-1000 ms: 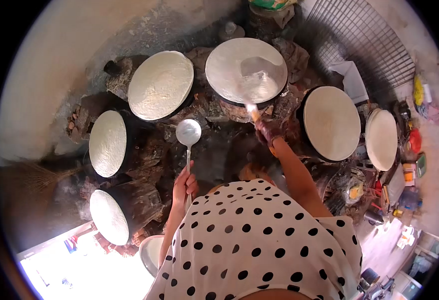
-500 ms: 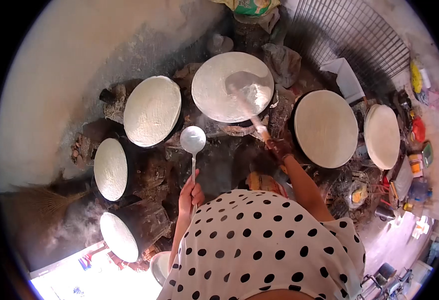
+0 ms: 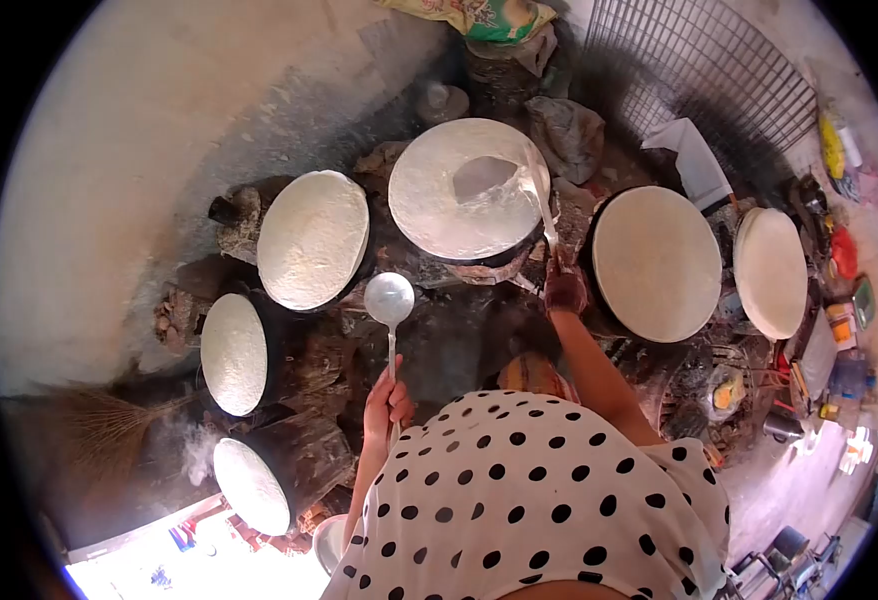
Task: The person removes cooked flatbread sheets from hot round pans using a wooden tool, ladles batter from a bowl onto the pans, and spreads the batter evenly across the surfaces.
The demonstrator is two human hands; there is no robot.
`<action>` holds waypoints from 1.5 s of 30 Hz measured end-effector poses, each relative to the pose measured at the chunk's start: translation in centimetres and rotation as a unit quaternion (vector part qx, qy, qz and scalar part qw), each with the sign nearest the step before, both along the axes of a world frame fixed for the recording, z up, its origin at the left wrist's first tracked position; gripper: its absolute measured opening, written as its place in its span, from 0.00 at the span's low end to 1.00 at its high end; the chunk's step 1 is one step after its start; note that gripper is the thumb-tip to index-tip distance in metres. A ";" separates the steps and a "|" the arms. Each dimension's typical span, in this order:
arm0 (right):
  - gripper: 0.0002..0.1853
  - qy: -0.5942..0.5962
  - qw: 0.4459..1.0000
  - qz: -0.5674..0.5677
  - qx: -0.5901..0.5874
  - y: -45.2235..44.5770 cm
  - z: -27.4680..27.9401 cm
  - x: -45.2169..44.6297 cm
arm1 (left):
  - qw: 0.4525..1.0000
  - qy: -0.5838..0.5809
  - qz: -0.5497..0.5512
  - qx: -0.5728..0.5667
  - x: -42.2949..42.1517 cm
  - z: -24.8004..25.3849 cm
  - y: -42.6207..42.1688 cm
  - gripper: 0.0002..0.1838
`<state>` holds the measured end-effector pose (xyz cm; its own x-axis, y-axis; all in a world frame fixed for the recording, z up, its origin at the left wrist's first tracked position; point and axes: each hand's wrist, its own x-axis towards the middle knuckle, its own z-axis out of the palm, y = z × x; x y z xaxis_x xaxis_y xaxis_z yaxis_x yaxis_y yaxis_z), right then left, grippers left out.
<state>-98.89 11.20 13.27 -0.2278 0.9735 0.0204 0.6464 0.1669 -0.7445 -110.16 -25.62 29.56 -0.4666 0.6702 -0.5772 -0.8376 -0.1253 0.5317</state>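
My left hand (image 3: 388, 404) is closed around the handle of a metal ladle (image 3: 390, 298), its round bowl raised in front of me. My right hand (image 3: 564, 288), in a dark glove, grips a long flat spreader (image 3: 541, 195). The spreader's blade stands at the right edge of the large round griddle straight ahead. White batter (image 3: 429, 180) coats that griddle, except for a smooth greyish patch (image 3: 484, 178) right of centre. Whether the blade touches the batter, I cannot tell.
More batter-covered griddles stand in an arc: one (image 3: 314, 240) left, one (image 3: 234, 355) lower left, a steaming one (image 3: 251, 487) nearest me, one (image 3: 656, 263) right. Stacked flat rounds (image 3: 770, 273) lie further right. A wire grille (image 3: 699, 70) leans behind; a straw broom (image 3: 109, 425) lies left.
My right hand has swung the spreader from across the batter's grey patch to the griddle's right edge, now more upright. The left hand still holds the ladle. The view has shifted slightly.
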 end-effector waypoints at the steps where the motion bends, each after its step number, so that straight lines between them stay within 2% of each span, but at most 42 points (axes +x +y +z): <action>1: 0.22 -0.067 0.996 -0.004 -0.063 0.3 1.9 -0.9 | 1.000 0.002 0.000 -0.002 -0.1 0.1 -0.1 0.18; 2: 0.23 -0.134 0.983 -0.008 -0.126 1.0 2.8 -1.7 | 1.000 -0.009 -0.002 -0.020 -0.1 0.2 -0.2 0.19; 3: 0.23 -0.135 0.983 -0.008 -0.128 2.4 0.9 -3.1 | 0.999 -0.021 -0.003 -0.036 0.1 0.2 -0.3 0.20; 5: 0.27 0.086 0.990 0.083 -0.073 4.6 -4.2 -6.0 | 0.999 -0.011 -0.013 -0.038 0.3 0.3 -0.6 0.20; 6: 0.27 0.088 0.990 0.083 -0.069 4.6 -3.6 -5.9 | 0.999 0.002 -0.023 -0.032 0.2 0.2 -0.4 0.20; 8: 0.32 0.073 0.961 0.254 -0.081 4.1 -1.0 -4.7 | 0.999 0.007 -0.036 -0.026 0.0 0.2 -0.4 0.20; 9: 0.32 0.071 0.961 0.257 -0.078 3.6 2.0 -4.1 | 0.999 0.009 -0.044 -0.023 0.1 0.2 -0.5 0.20; 10: 0.30 0.012 0.977 0.150 -0.152 2.6 5.9 -3.3 | 0.999 0.007 -0.037 -0.021 0.5 0.4 -0.5 0.20; 13: 0.26 -0.125 0.978 0.033 -0.166 3.3 -5.4 -4.7 | 0.999 0.025 -0.022 -0.038 1.0 1.0 -0.4 0.18; 14: 0.25 0.036 0.989 0.089 -0.114 2.9 -7.5 -5.7 | 0.999 0.022 -0.029 -0.027 0.9 0.6 -0.6 0.18; 15: 0.24 0.195 0.969 0.142 -0.060 2.4 -8.2 -6.5 | 0.999 0.018 -0.035 -0.017 1.0 0.4 -0.8 0.18; 17: 0.25 0.165 0.952 0.145 -0.211 2.4 -3.6 -6.8 | 0.999 0.008 -0.028 -0.020 1.4 0.7 -0.8 0.18; 19: 0.22 0.057 0.985 0.033 -0.159 1.7 1.7 -6.9 | 1.000 0.002 -0.022 -0.014 1.3 0.7 -0.4 0.18; 20: 0.21 0.002 0.991 -0.024 -0.131 1.6 2.7 -6.9 | 1.000 -0.004 -0.013 -0.008 1.4 0.5 -0.6 0.18; 21: 0.21 0.001 0.991 -0.023 -0.130 1.7 2.5 -7.1 | 1.000 -0.009 -0.005 -0.004 1.5 0.3 -0.7 0.19; 24: 0.22 -0.034 0.974 0.208 -0.080 1.7 0.7 -8.2 | 1.000 -0.015 0.009 -0.003 1.9 0.1 -0.6 0.19; 25: 0.22 -0.034 0.974 0.211 -0.082 2.0 1.0 -8.2 | 1.000 -0.015 0.012 -0.004 2.0 0.3 -0.7 0.19; 27: 0.23 0.102 0.985 0.098 -0.101 4.1 1.8 -8.1 | 1.000 -0.010 0.010 0.003 2.2 0.5 -0.5 0.19; 29: 0.22 0.081 0.983 0.092 -0.138 5.1 -0.6 -7.3 | 1.000 -0.015 0.021 -0.002 2.6 0.4 -0.6 0.18; 30: 0.21 0.058 0.966 0.164 -0.192 5.2 -3.3 -6.6 | 1.000 -0.015 0.027 -0.006 2.6 0.5 -0.6 0.18; 32: 0.21 0.079 0.939 0.293 -0.163 3.2 -1.7 -4.1 | 0.999 -0.024 0.034 0.010 2.6 0.0 -0.9 0.18; 33: 0.22 0.161 0.913 0.330 -0.181 3.3 -3.0 -3.1 | 0.998 -0.036 0.038 0.027 2.8 -0.3 -1.0 0.18; 35: 0.21 0.010 0.950 0.290 -0.119 3.3 5.7 -1.9 | 0.999 -0.024 0.036 0.007 2.9 -0.2 -0.6 0.17; 37: 0.20 -0.161 0.959 0.173 -0.156 4.4 9.1 -4.2 | 0.998 -0.028 0.030 -0.056 2.8 0.1 -0.1 0.17; 38: 0.21 -0.045 0.980 0.193 -0.007 6.6 1.6 -5.4 | 0.997 -0.028 0.029 -0.059 2.3 -0.2 0.3 0.17; 39: 0.21 -0.032 0.976 0.184 -0.110 6.0 4.7 -5.8 | 0.997 -0.036 0.009 -0.066 1.7 -0.8 0.6 0.18; 40: 0.21 0.014 0.959 0.283 -0.002 6.8 0.5 -6.0 | 0.996 -0.046 -0.012 -0.075 1.2 -1.1 0.9 0.18; 42: 0.20 -0.049 0.937 0.344 -0.011 4.9 3.4 -4.6 | 0.995 -0.036 -0.034 -0.085 -0.5 -1.5 1.9 0.18; 43: 0.19 -0.121 0.939 0.320 -0.034 3.3 6.3 -2.4 | 0.994 -0.029 -0.051 -0.090 -1.1 -1.8 2.7 0.19; 44: 0.19 -0.170 0.901 0.363 0.163 3.1 3.0 0.5 | 0.994 -0.036 -0.051 -0.089 -1.7 -2.0 3.5 0.19; 45: 0.19 -0.209 0.822 0.395 0.353 3.1 -0.4 3.4 | 0.994 -0.012 -0.061 -0.085 -2.3 -2.1 4.2 0.19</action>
